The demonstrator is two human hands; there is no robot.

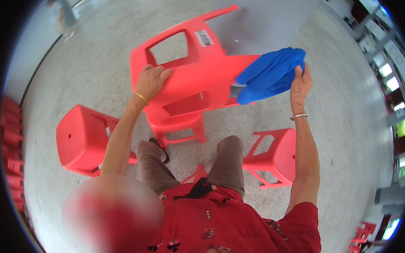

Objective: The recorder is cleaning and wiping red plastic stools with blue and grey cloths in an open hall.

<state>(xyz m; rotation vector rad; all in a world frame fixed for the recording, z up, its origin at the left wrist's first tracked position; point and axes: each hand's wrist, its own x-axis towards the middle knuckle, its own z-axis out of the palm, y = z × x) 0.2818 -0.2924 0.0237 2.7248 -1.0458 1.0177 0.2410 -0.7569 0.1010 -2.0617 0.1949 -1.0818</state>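
Observation:
A red plastic stool (191, 76) is tipped on its side before me, its legs pointing away to the right. My left hand (151, 79) grips it at the left end, fingers curled over a side panel near a cut-out. A white label with a printed code (204, 38) is stuck to its far side. My right hand (301, 83) pinches the gathered end of a blue cloth (274, 75), which hangs across the stool's right-hand part and hides some of it. Under the held stool another red stool (179, 127) stands on the floor, partly covered.
Red stools stand to my left (75, 138) and right (275, 159). Part of red plastic (197, 175) shows between my legs. Stacked red stools (11, 146) line the left wall. A person (60, 19) is at far left. A grey panel (259, 21) lies beyond the held stool.

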